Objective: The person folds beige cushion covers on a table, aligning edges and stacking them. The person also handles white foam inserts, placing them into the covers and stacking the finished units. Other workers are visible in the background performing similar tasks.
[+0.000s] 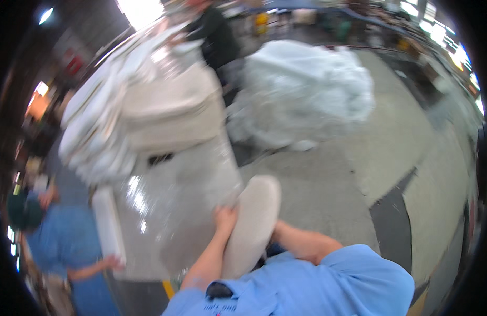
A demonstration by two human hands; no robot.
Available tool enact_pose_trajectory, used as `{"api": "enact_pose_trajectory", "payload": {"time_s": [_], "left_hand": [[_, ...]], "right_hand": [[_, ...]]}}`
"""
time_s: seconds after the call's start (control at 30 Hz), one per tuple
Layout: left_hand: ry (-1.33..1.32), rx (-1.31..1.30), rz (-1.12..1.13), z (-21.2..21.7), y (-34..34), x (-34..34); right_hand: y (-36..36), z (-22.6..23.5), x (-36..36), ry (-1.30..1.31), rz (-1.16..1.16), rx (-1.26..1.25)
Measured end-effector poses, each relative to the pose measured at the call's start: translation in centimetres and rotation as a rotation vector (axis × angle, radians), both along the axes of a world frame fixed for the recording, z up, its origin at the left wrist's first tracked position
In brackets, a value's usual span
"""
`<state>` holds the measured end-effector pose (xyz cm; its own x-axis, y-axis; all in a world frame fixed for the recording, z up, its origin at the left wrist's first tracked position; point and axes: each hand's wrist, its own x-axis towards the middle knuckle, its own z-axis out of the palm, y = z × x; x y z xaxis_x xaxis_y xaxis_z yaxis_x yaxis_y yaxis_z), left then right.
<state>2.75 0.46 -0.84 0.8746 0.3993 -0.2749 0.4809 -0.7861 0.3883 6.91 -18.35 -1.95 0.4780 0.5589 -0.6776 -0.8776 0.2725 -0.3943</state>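
Note:
A long off-white cushion with rounded ends (254, 221) stands on edge in front of my body, tilted slightly to the right. My left hand (226, 218) is closed at its left edge, fingers bent against it, beside the shiny plastic-covered table (185, 195). At the cushion's right side is my right hand (278, 231). Its fingers are hidden behind the cushion, which is held between both hands. The whole view is smeared by motion.
A stack of white cushions (96, 126) and a thick beige cushion (172, 105) lie on the table. A person in blue (64, 237) touches a white pad (109, 224) at left. Another person in dark clothes (214, 37) stands behind. A big plastic-wrapped white bundle (306, 95) sits on the floor.

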Motion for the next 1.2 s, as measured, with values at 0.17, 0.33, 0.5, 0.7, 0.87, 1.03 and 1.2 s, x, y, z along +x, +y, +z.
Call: {"api": "enact_pose_trajectory", "payload": {"time_s": [0.17,0.33,0.5,0.7,0.87,1.03,1.2], "left_hand": [[-0.172,-0.207,0.198,1.1,-5.0,-2.2],[0.033,-0.075,0.049,1.2,-4.5,-2.8],[-0.144,-0.020,-0.028,-0.2,-3.2,-3.9],[-0.078,-0.131,-0.129,0.4,-3.5,-0.4],[-0.091,-0.096,-0.218,1.3,-7.0,1.4],[-0.145,0.074,-0.130,-0.3,-5.4,0.6],[-0.158,0.050,-0.106,-0.7,-6.2,0.7]], "right_hand": [[-0.5,-5.5,-3.0,-0.106,-0.267,-0.305],[-1.5,-4.6,-3.9,-0.141,-0.201,-0.560],[-3.2,0.2,-6.2,0.029,-0.252,-0.591],[-3.3,-3.4,-5.7,0.104,-0.651,-0.552],[-5.0,-4.8,-4.3,0.305,-0.810,-0.494],[-2.4,0.8,-3.3,0.431,-0.568,-0.768],[-3.0,-4.9,-3.4,0.273,-0.284,-0.981]]}}
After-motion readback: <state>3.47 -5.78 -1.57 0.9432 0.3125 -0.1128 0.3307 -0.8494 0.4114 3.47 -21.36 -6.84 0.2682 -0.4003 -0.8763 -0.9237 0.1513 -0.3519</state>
